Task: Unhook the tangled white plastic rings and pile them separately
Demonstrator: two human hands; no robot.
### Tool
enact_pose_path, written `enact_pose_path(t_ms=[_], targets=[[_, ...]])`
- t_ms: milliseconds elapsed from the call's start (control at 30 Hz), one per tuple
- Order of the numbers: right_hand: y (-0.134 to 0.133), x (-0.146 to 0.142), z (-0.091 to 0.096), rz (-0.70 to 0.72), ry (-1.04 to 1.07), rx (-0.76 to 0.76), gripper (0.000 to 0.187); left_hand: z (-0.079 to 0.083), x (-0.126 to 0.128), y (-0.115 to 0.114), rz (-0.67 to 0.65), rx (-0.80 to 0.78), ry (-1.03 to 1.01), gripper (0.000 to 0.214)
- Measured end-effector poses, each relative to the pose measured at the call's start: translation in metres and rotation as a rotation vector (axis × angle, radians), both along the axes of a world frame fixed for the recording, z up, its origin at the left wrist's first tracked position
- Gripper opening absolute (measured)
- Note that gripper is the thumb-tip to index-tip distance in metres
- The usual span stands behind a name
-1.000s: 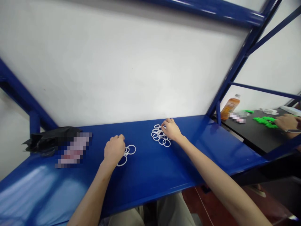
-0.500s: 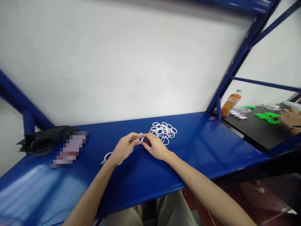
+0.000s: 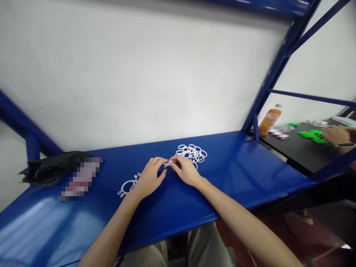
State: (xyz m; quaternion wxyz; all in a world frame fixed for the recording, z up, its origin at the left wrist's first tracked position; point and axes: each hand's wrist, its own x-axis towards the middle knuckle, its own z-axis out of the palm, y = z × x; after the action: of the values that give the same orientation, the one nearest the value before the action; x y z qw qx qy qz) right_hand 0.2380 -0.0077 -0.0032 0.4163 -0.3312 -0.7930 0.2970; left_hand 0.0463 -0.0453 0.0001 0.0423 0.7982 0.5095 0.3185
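Observation:
Above the blue tabletop, a small white plastic ring is between my two hands. It looks like a curtain ring, seen almost edge-on and partly covered by fingers. My right hand pinches its right end between thumb and fingertips. On the other end are the fingertips of my left hand, curled, with the thumb a little lower. A tangled pile of similar white rings lies just beyond my right hand. Linked white rings lie beside my left wrist, partly hidden by it.
A crumpled black plastic bag and a blurred-out packet lie at the left. To the right, another person's hand is over green pieces on a black table. An orange drink bottle stands there.
The held ring has turned to a flatter, edge-on position. My left thumb has moved down from the fingertips, and more of the linked rings on the left shows. The view has shifted slightly.

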Motion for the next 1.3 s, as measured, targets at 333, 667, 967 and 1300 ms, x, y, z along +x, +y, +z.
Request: enact_pose_path(t_ms=[333,667,967,1300], targets=[[0.005,0.004,-0.001,-0.116,-0.040,0.127,0.013,-0.004,-0.004,0.005,0.074,0.034,0.185,0.013],[0.003,0.004,0.004,-0.017,0.013,-0.024,0.015,0.002,-0.003,0.002,0.166,-0.029,0.094,0.027],[0.009,0.008,0.001,0.002,-0.025,0.094,0.017,0.002,-0.010,0.001,0.309,-0.003,0.249,0.035],[0.000,0.005,0.005,0.002,0.004,0.040,0.012,0.010,0.007,-0.003,0.164,-0.162,-0.243,0.019]])
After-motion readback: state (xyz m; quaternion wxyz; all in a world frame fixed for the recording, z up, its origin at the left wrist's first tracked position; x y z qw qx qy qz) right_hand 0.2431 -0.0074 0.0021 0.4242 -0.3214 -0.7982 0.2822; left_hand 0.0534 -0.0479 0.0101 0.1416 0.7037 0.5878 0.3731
